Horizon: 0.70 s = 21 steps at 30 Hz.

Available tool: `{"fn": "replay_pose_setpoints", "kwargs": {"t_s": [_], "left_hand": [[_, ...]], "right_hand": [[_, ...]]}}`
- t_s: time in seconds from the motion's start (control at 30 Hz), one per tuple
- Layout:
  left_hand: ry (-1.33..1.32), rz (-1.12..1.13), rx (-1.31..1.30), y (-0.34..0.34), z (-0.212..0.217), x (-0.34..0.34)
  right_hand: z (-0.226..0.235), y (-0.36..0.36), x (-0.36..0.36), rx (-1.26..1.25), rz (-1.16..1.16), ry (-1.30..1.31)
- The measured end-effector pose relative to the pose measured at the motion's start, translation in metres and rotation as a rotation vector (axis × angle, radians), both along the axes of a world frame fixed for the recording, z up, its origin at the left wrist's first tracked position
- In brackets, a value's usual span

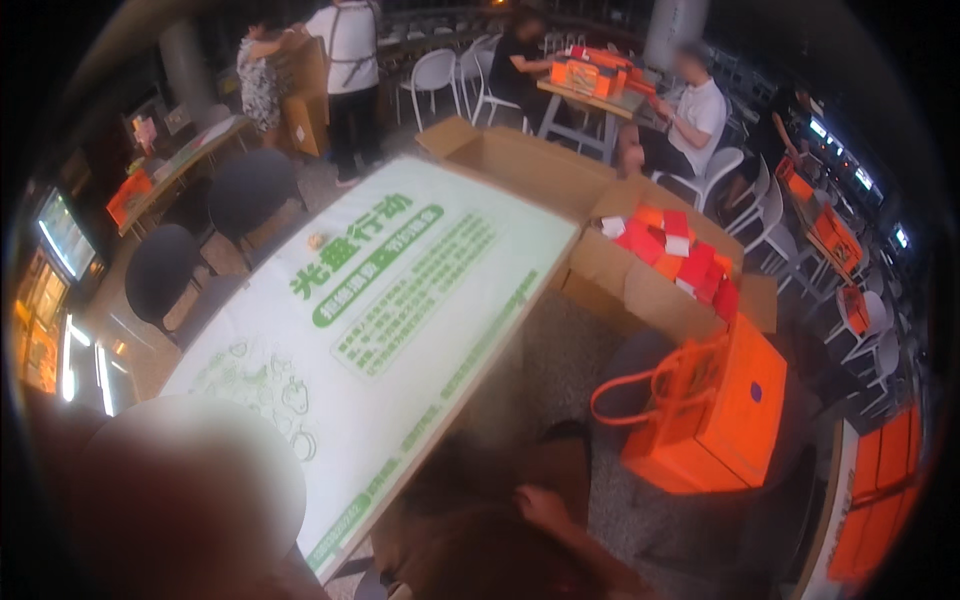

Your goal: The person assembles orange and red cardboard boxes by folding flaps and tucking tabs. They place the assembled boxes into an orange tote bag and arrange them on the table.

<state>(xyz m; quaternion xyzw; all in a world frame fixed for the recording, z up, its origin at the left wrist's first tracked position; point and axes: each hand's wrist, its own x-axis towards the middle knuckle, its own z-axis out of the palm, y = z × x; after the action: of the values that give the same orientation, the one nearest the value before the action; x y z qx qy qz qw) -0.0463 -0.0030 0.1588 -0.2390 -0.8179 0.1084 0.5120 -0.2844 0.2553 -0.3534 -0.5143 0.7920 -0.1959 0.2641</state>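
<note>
My right hand [543, 507] is low in the middle of the view, over dark brown clothing near my lap. Its fingers are dim and blurred, so their grip cannot be made out. My left hand does not show. Ahead of me stands a table with a white cover [440, 260], printed in green with writing and food drawings. To the right of my hand, an orange bag [700, 420] with looped handles rests on a dark round seat. Behind it, an open cardboard box [610, 270] holds several red, orange and white packets [670, 250].
A large blurred pale shape [200, 480] covers the lower left. Dark chairs [165, 270] line the table's far left side. At the back, people sit by a table with orange boxes [590, 78]. More orange bags [875, 495] stand at the right edge, near white chairs [710, 180].
</note>
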Motion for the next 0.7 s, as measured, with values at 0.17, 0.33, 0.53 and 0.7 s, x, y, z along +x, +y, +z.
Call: {"fn": "replay_pose_setpoints", "kwargs": {"t_s": [0.17,0.33,0.53,0.7], "left_hand": [[-0.04,0.107,-0.044,-0.006,0.001,0.013],[0.112,0.087,-0.066,-0.01,0.006,0.011],[0.538,0.23,0.196,-0.048,0.005,0.024],[0.125,0.662,0.686,-0.082,-0.088,-0.027]], "right_hand": [[0.056,-0.016,0.034,0.042,-0.038,-0.159],[0.03,-0.006,0.005,-0.055,-0.069,-0.066],[0.029,-0.032,0.004,0.113,0.066,-0.081],[0.066,-0.053,-0.007,-0.111,0.0,-0.274]]}}
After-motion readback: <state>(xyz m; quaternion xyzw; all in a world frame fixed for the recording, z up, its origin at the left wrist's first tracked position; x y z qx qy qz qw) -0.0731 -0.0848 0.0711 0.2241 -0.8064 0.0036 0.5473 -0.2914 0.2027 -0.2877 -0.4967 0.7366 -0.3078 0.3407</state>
